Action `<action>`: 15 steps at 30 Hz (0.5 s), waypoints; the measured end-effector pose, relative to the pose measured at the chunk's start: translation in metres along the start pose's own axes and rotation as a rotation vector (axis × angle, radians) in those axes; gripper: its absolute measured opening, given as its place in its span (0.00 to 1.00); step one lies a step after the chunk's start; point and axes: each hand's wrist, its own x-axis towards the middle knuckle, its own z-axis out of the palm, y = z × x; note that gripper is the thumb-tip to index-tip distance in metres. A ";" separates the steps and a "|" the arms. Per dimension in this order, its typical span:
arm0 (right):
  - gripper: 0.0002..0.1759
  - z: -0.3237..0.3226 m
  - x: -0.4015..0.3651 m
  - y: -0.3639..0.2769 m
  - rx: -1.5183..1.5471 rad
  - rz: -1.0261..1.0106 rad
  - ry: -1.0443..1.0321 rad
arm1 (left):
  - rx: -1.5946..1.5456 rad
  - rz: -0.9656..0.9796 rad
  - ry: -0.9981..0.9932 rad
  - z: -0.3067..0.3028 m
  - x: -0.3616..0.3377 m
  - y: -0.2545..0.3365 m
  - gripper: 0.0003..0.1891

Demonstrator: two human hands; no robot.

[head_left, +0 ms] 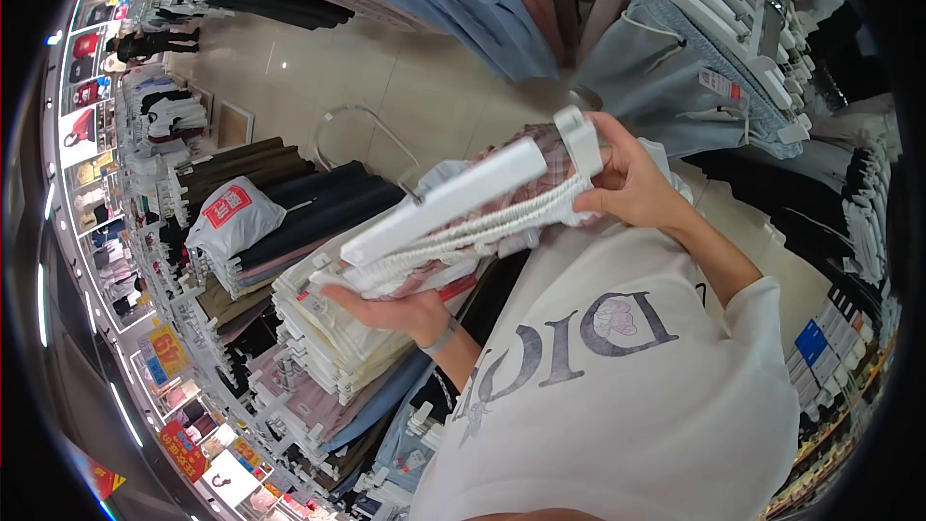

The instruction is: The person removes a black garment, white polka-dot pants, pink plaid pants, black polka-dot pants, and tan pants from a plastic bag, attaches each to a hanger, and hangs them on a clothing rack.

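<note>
A white clip hanger [449,198] with a curved metal hook carries a pink-and-white plaid garment with a gathered white elastic waistband [463,236]. My right hand [632,174] grips the hanger's right end and the waistband there, thumb against the band. My left hand [395,315], with a grey band on its wrist, holds the other end of the garment from below; some of its fingers are hidden under the fabric. The hanger is tilted, its left end lower, in front of my white printed shirt [617,367].
Racks of folded trousers [338,328] on hangers stand left. Blue jeans [453,5] hang ahead, more denim [666,77] at upper right. A white plastic bag [234,217] lies on the left rack. Across the tiled floor [328,77], a person [159,42] in dark clothes stands far off.
</note>
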 end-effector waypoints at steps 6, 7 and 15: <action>0.39 0.015 -0.005 -0.027 -0.204 0.102 -0.269 | -0.003 0.004 0.001 -0.026 0.001 -0.009 0.33; 0.35 0.016 -0.006 -0.027 -0.272 0.128 -0.312 | 0.010 0.024 0.032 -0.024 0.000 -0.010 0.34; 0.28 0.026 -0.006 -0.015 -0.356 0.054 -0.313 | -0.038 -0.066 0.074 -0.043 -0.006 -0.010 0.36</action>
